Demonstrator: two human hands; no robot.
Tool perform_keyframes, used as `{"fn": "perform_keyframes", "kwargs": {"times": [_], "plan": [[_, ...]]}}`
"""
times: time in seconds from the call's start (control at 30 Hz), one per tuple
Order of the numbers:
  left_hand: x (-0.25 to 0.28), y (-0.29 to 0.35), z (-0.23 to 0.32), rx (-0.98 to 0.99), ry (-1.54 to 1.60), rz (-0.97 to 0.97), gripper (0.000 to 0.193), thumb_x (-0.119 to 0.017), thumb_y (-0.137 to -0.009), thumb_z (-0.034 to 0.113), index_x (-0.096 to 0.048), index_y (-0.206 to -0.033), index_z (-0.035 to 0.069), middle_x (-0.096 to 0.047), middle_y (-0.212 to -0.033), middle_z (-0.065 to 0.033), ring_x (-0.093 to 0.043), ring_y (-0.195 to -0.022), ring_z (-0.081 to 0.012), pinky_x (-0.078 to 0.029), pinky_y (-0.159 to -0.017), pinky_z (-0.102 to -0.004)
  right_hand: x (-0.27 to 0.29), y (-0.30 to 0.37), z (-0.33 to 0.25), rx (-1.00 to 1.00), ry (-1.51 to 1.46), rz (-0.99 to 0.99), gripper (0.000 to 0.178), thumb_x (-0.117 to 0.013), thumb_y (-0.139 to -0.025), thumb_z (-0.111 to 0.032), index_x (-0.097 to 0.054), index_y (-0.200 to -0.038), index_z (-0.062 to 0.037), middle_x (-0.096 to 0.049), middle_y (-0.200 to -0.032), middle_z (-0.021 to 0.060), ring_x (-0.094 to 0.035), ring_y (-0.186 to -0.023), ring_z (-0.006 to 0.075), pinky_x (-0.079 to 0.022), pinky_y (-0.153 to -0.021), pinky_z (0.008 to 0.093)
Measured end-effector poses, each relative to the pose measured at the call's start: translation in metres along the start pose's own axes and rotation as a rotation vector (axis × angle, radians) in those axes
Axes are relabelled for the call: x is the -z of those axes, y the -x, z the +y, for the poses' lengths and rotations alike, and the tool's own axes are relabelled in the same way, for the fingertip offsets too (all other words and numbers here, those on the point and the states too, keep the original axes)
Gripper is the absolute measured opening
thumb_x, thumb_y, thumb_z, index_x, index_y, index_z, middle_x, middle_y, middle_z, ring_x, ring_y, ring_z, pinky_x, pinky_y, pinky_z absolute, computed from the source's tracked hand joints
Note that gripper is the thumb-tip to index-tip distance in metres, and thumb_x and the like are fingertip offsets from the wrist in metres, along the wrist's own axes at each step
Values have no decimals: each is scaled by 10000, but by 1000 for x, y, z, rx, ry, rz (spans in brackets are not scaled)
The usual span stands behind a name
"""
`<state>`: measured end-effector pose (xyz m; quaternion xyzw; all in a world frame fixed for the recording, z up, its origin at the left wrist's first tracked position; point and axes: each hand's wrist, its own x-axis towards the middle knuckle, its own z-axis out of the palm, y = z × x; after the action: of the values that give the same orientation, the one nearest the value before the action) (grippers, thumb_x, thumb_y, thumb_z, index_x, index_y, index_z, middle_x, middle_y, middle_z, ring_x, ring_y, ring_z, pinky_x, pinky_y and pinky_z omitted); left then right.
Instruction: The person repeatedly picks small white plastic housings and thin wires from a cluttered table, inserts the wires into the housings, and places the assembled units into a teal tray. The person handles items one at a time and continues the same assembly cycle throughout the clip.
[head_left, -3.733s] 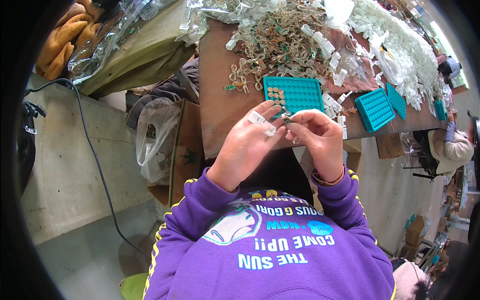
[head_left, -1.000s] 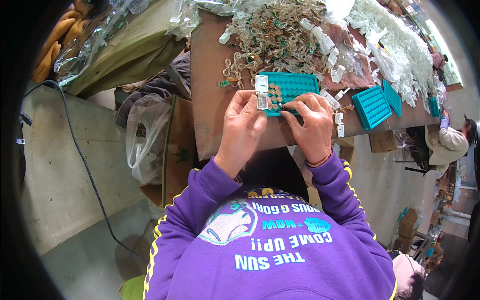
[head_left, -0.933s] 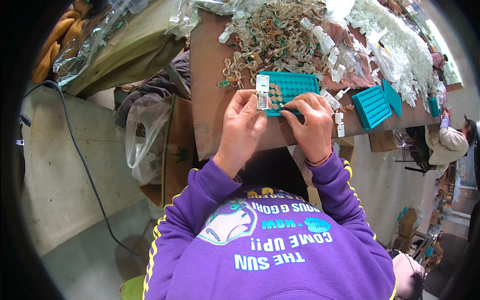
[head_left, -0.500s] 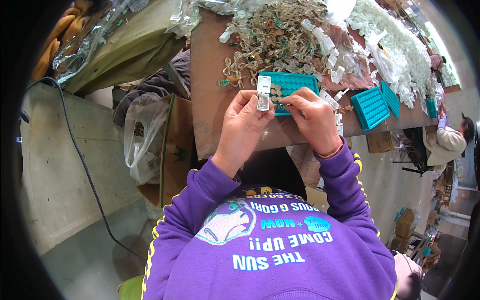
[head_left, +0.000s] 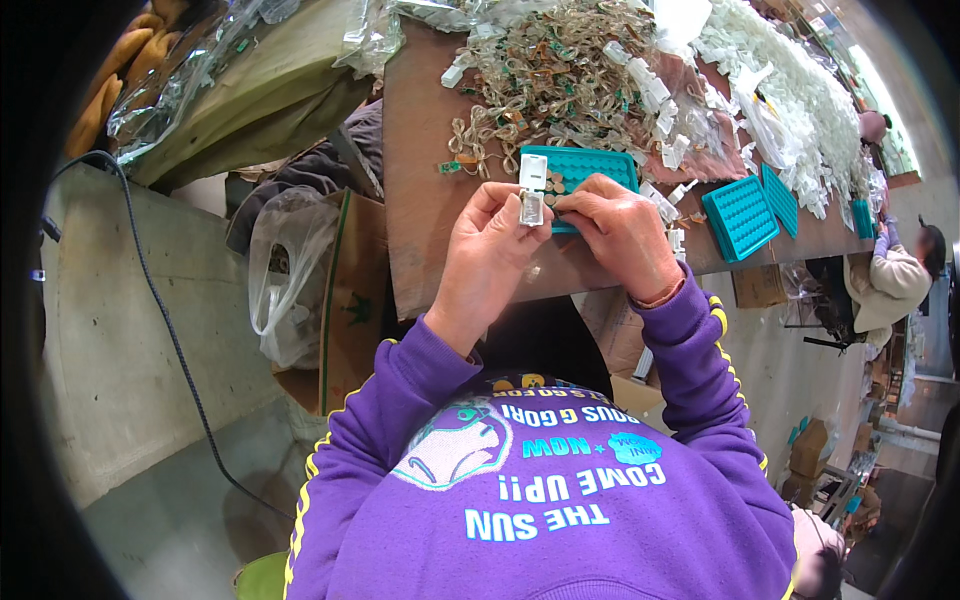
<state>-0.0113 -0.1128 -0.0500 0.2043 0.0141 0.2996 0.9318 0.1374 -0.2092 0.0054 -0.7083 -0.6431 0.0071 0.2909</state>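
Left hand (head_left: 485,255) up first on my feed: thumb and fingers closed, pinching the lower half of a small white case (head_left: 533,172), which stands open with its lid folded out toward the table's far side. So there's the case, held up in front of the left end of a teal tray (head_left: 612,172), and I cannot tell whether the two touch. Just beside it comes the right hand (head_left: 630,240), thumb and forefinger drawn together close to the case's lower half; whether anything sits between those tips, I can't tell, it's too small from here. Round tan discs (head_left: 557,183) show in the tray, right next to those fingertips. Beyond, on the brown table (head_left: 430,190), I've got a tangled heap of wire bundles (head_left: 560,80), and right of that a big spread of white pieces (head_left: 800,120). A second teal tray (head_left: 740,218) rests near the table's near edge, well apart from both hands.
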Motion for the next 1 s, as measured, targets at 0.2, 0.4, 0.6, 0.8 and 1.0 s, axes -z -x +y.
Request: {"fn": "perform_keyframes", "kwargs": {"times": [0.2,0.4,0.6,0.8,1.0], "plan": [[-7,1,1,-17,-61,33,157,-580,-983,166,-520,-1042,33,-631,-976,-97,-627,-931,-178,-518,-835,-317,1,0,1,-34,13,-46,86,-688,-799,-75,-669,-881,-56,-616,-843,113,-642,-756,316,-525,-658,389],[-12,2,-1,-40,-95,108,120,-592,-972,123,-531,-1027,36,-639,-982,-84,-634,-911,-158,-528,-840,-307,13,-3,-17,-100,-136,179,111,-705,-773,-14,-673,-877,-38,-646,-838,104,-656,-744,271,-534,-664,341],[-13,2,-4,-75,-249,99,79,-588,-967,84,-549,-1016,35,-649,-994,-59,-633,-891,-117,-536,-820,-278,10,-6,-44,-8,-211,268,158,-726,-740,44,-690,-878,-24,-661,-834,84,-658,-726,200,-539,-657,286],[-13,3,-6,-122,-307,101,70,-589,-962,70,-566,-1017,33,-653,-974,-56,-633,-872,-109,-534,-805,-262,11,-9,-45,2,-124,219,158,-735,-739,20,-689,-884,-24,-659,-835,80,-665,-736,204,-541,-645,301],[-10,3,-2,-76,-350,47,105,-577,-976,111,-556,-1051,40,-649,-1003,-73,-629,-906,-138,-516,-851,-325,21,-6,-43,48,-162,136,122,-693,-763,15,-690,-876,-32,-649,-838,108,-664,-731,261,-538,-638,310]]}}
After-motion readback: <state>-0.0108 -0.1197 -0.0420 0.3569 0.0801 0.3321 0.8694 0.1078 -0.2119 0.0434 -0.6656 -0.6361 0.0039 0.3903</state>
